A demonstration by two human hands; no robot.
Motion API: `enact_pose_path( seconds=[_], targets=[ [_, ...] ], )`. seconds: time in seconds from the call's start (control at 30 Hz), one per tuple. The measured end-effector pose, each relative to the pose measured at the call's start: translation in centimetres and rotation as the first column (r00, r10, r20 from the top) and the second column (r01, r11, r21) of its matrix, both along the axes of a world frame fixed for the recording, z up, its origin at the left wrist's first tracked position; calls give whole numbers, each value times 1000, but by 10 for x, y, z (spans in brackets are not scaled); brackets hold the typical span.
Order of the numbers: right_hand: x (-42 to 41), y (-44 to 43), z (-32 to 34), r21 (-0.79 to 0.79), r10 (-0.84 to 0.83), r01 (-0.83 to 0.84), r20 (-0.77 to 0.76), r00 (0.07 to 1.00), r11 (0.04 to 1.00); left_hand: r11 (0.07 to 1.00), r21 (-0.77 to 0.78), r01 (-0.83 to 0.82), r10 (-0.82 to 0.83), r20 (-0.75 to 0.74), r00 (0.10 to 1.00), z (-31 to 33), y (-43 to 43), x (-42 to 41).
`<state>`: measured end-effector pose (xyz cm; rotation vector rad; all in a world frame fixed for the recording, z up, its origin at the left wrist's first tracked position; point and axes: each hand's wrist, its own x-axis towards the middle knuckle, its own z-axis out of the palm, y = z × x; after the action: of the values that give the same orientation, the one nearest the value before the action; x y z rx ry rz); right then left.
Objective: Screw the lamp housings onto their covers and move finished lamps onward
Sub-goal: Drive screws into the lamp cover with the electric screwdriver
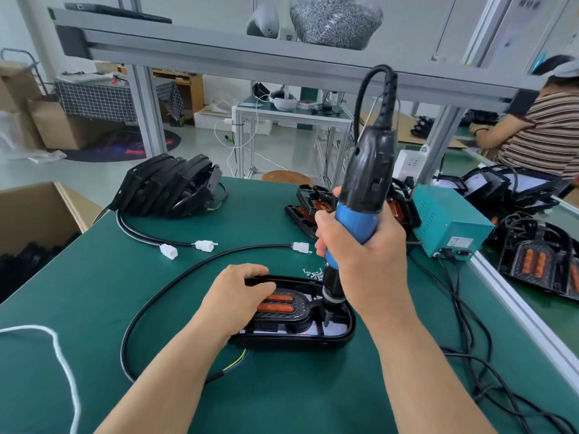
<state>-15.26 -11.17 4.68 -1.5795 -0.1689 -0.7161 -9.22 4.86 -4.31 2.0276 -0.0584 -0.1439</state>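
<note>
**Driver on the lamp, both grips busy**

A black lamp [340, 335] lies flat near the front middle of the green table [94, 277], inner side up, with two orange strips showing in its housing. The left grip [241, 296] lies across the lamp's left part, fingers bent over the far rim and thumb beside the orange strips, holding it down. The right grip [360, 245] is wrapped tight round the blue handle of an electric screwdriver [366, 170], which stands nearly upright, its tip down in the lamp's right end.

The lamp's black cable [150, 305] loops off to the left and back to a white connector [301, 247]. A small heap of screws [313, 273] lies just behind the lamp. Further back on the left stands a row of black lamps [169, 189] on edge — more open housings [308, 208] lie behind the right grip, beside a teal power box [448, 220].
</note>
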Motion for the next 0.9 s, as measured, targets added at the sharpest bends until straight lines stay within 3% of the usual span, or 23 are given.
enact_pose_path(
  seconds=[0.57, 0.7, 0.9],
  targets=[
    [-1, 7, -8, -63, 25, -28, -43, 999, 998, 1000, -19, -21, 21, -17, 1000, -2, -1, -1],
    [-2, 11, -9, -114, 28, -33, -41, 999, 993, 995, -101, -2, -4, -61, 998, -1, -1, -3],
    [-2, 13, -12, -135, 51, -58, -51, 997, 989, 1000, -11, -28, 28, -10, 1000, -3, -1, -5]
  ],
)
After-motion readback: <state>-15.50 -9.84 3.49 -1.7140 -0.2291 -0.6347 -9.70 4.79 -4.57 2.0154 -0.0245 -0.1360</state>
